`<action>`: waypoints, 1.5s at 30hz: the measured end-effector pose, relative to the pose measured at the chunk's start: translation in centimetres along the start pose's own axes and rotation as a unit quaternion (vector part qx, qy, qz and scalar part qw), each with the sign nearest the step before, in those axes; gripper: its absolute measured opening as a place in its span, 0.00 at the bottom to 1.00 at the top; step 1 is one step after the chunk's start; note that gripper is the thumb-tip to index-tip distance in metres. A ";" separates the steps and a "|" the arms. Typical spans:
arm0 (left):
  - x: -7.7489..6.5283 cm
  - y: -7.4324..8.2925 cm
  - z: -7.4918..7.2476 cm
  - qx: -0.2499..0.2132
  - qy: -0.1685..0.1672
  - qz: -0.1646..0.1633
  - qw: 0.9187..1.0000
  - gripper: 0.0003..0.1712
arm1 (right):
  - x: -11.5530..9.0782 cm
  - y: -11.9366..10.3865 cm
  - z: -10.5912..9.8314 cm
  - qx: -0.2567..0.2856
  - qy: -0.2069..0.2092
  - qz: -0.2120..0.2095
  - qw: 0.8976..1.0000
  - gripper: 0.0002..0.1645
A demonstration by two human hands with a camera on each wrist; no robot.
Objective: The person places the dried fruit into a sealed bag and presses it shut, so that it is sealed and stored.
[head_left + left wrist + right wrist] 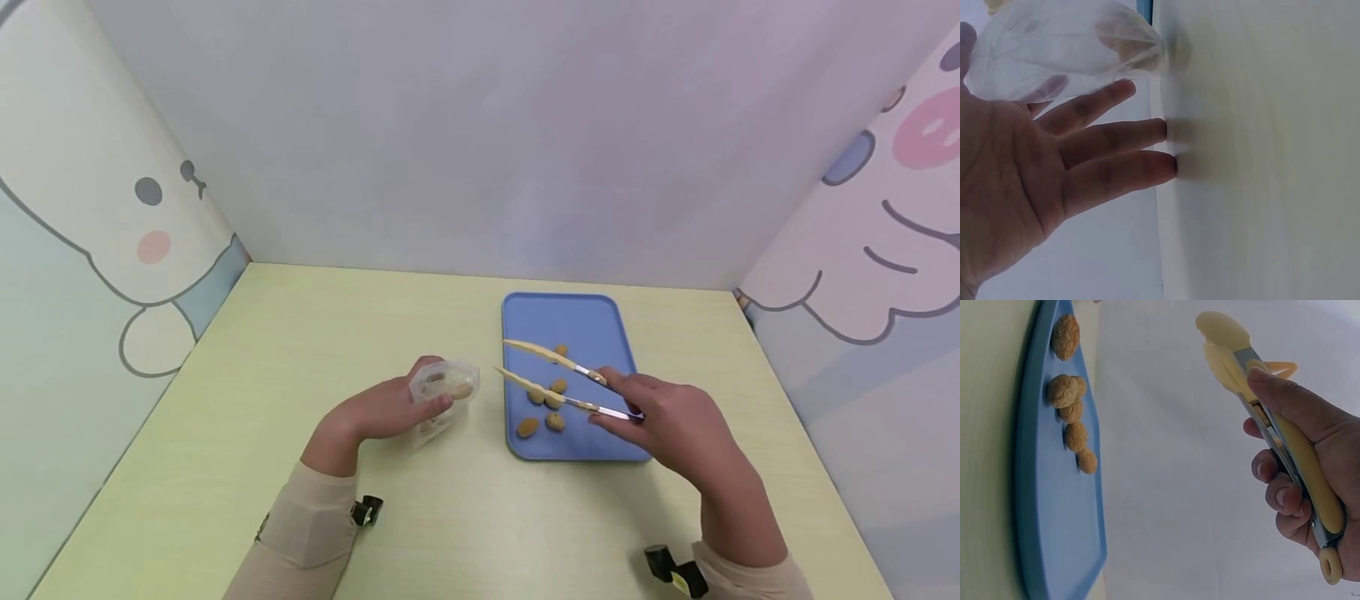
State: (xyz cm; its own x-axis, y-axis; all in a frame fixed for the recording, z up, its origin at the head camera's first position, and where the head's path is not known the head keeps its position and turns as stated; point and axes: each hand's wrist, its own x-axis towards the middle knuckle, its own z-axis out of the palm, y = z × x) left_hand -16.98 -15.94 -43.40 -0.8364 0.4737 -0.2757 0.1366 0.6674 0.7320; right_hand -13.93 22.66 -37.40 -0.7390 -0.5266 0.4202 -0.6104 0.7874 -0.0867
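My left hand (386,408) holds a clear plastic bag (1041,50) between thumb and forefinger, mouth facing up. At least one brown piece shows through the bag's film. In the left wrist view, the other fingers (1116,178) stretch out straight, their tips at the tabletop. My right hand (675,421) grips a pair of tongs (1300,450) with cream tips and metal arms. The tips are spread with nothing seen between them, above the left part of a blue tray (558,317). Several brown, wrinkled, walnut-like balls (1062,391) lie on the tray.
Around the bag and tray spreads a pale yellow table (337,317). A grey wall (480,167) closes off the back, and side walls with cartoon animals stand left and right. Small black devices sit on both wrists.
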 end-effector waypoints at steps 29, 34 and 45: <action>-0.8 -0.6 -1.6 -0.145 0.074 0.193 0.968 0.40 | -0.2 0.6 -0.7 0.009 0.003 0.019 1.000 0.35; -0.3 -1.0 -1.5 -0.262 0.032 0.189 0.946 0.43 | 0.0 0.8 -0.9 0.011 0.012 0.015 1.000 0.34; 0.0 -1.6 -1.5 -0.315 0.016 0.223 0.922 0.44 | -0.3 1.1 -0.8 0.010 0.001 0.028 1.000 0.34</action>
State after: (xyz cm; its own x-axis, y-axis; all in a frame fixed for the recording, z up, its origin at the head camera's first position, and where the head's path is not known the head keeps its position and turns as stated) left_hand -17.97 -17.88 -43.65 -0.7885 0.5962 0.1512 0.1434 -0.0609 0.9878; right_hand -14.17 23.91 -36.88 -0.7719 -0.4813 0.4155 -0.5733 0.8093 -0.1277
